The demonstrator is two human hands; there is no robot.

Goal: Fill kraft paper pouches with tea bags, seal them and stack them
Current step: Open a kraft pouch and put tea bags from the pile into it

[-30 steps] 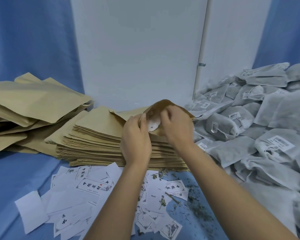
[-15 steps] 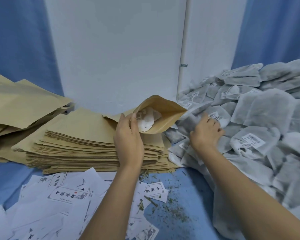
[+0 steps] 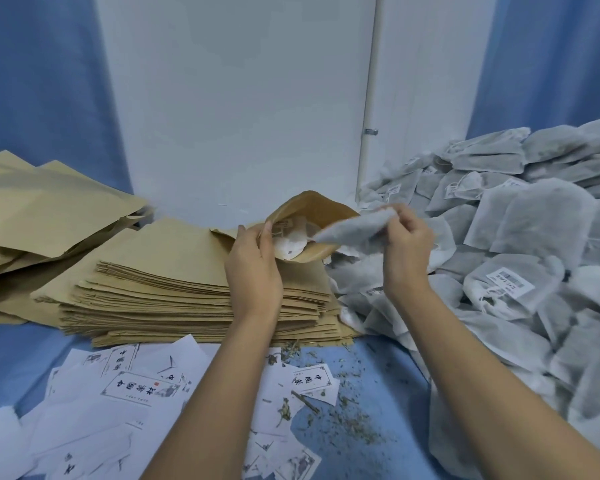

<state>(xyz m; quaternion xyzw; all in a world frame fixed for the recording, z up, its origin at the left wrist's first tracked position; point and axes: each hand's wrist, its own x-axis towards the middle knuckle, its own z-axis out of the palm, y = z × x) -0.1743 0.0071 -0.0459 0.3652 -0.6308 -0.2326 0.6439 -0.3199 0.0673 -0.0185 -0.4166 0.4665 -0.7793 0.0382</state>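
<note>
Holding the pouch (image 3: 321,211) mouth open just above the flat pouch stack (image 3: 174,285), left hand (image 3: 253,268) pinches its near lip so the opening faces right. Right hand (image 3: 407,244), wrist raised, fingers pinching a tea bag (image 3: 357,228) by one end, aims it at the mouth (one bag already inside).

Ahead I see a plain white wall (image 3: 236,98) flanked by a left blue curtain (image 3: 42,81) and a right blue curtain (image 3: 551,57). A small metal bracket (image 3: 370,132) sits on a white vertical strip (image 3: 368,81). The blue-covered counter (image 3: 378,375) lies in soft, even light.
</note>
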